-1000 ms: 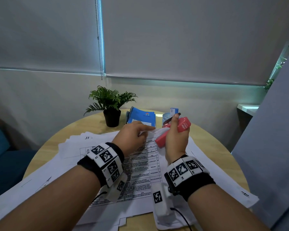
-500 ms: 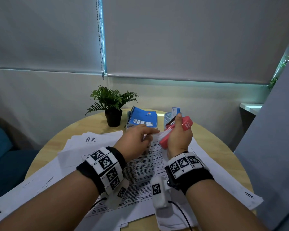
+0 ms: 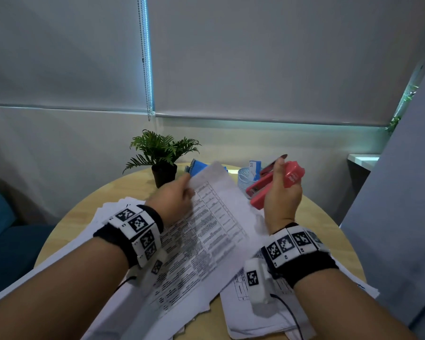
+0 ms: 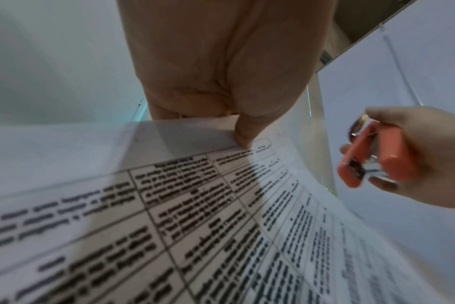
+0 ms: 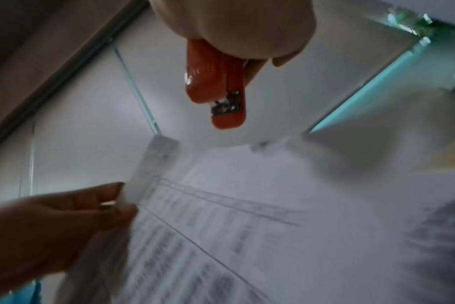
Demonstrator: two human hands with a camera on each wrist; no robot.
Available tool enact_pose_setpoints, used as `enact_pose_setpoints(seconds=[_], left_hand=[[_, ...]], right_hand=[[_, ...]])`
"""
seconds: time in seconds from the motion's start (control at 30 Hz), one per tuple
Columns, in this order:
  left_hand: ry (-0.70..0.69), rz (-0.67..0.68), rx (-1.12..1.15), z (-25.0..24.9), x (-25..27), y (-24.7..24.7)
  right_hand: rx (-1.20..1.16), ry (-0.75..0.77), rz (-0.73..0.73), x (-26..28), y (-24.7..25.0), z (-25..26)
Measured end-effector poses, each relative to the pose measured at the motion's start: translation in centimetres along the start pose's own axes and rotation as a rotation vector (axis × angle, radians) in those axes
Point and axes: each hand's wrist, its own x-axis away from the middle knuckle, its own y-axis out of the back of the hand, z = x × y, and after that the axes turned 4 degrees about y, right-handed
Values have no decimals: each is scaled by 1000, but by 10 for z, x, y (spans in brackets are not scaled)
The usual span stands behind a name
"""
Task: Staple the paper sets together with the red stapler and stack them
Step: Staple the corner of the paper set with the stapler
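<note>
My left hand (image 3: 176, 197) pinches the top edge of a printed paper set (image 3: 206, 231) and holds its far end lifted off the table; the thumb shows on the sheet's edge in the left wrist view (image 4: 243, 135). The printed set (image 4: 221, 226) fills that view. My right hand (image 3: 281, 196) grips the red stapler (image 3: 277, 184) in the air to the right of the paper, clear of it. The red stapler (image 5: 216, 86) points its mouth down towards the paper set (image 5: 247, 216) in the right wrist view. My left hand (image 5: 65, 216) holds the sheet's corner there.
More loose sheets (image 3: 113, 212) cover the round wooden table (image 3: 329, 231). A potted plant (image 3: 162, 158), a blue notebook (image 3: 198, 166) and a mesh cup (image 3: 245, 177) stand at the back. A grey panel (image 3: 402, 192) rises at the right.
The stapler has come away from the paper's corner and moved right and up. My left hand has lifted the printed set's far end off the table.
</note>
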Motion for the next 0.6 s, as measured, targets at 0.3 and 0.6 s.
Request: enact_pose_setpoints(seconds=[0.3,0.6], left_hand=[[73,-300,297,-1,-6,54],[153,-286,313,-4,1,74]], right_hand=[[17,-398,606,25,33,-11],[-103,-582,640,34,14,7]])
